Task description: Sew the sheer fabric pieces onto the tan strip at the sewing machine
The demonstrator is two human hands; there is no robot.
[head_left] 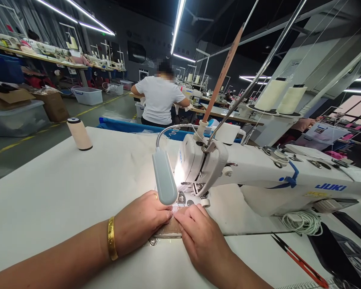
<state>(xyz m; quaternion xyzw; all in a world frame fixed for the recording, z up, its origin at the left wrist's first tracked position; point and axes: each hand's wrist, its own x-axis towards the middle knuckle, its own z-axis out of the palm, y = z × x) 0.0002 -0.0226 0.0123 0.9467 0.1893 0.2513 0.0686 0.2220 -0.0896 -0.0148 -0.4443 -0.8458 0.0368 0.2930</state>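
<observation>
At the needle area of a white sewing machine (195,160), both my hands are close together with fingers pressed in. My left hand (144,214), with a ring and a gold bracelet, is closed at the left of the presser foot (181,198). Just right of it, my right hand (200,230) is closed too, thumb and index finger meeting near the left fingertips. A small bit of pale fabric (175,208) shows between the fingertips; most of it is hidden. Beneath them lies a brownish metal plate (168,230). A grey lamp (165,176) hangs over the left fingers.
A thread cone (80,134) stands at the table's far left. Red thread snips (301,261), a coil of pale green cord (302,221) and a black phone-like object (333,253) lie at right. Ahead, a person in a white shirt (161,98) sits at another machine.
</observation>
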